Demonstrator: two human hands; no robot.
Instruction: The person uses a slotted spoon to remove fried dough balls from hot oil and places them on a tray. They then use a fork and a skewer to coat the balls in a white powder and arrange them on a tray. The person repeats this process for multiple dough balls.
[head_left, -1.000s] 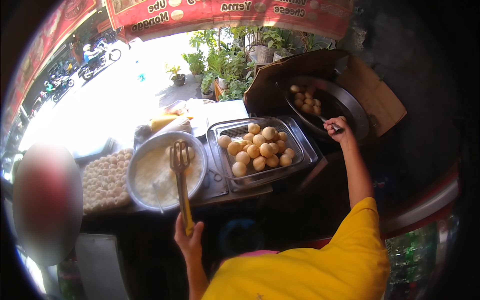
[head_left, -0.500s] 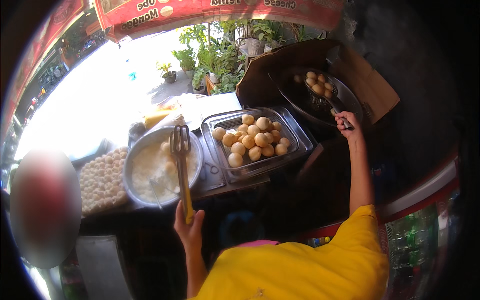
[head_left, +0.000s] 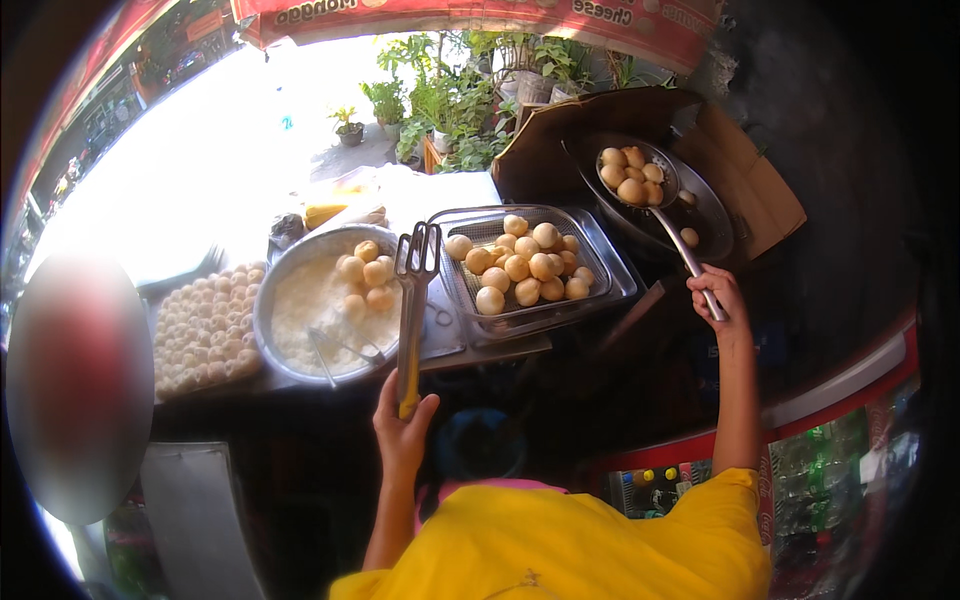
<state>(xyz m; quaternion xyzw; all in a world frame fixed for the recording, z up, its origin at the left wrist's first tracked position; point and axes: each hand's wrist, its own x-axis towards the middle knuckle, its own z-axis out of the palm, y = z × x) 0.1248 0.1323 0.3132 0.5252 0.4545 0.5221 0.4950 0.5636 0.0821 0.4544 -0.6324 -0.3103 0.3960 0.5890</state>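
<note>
My left hand (head_left: 403, 428) is closed around the yellow handle of a slotted metal turner (head_left: 411, 320), held upright with its head between the basin and the tray. At the right, my right hand (head_left: 722, 300) grips the metal handle of a skimmer (head_left: 676, 240). Several browned dough balls (head_left: 630, 178) fill the skimmer's bowl, over the dark wok (head_left: 716, 212). A couple of loose balls (head_left: 689, 237) lie in the wok. More fried balls (head_left: 516, 267) are heaped in a wire-mesh basket set in a metal tray (head_left: 618, 285).
Left of the tray, a round metal basin (head_left: 262, 318) holds pale powder, several balls and tongs (head_left: 322, 358). Rows of pale raw dough balls (head_left: 205, 330) lie further left. Cardboard (head_left: 765, 190) shields the wok. A person (head_left: 80, 390) is at the far left.
The skimmer has been lifted and tilted, and its load of balls shows more fully; loose balls now show in the wok. The turner stays upright in my left hand. The whole view has shifted slightly.
</note>
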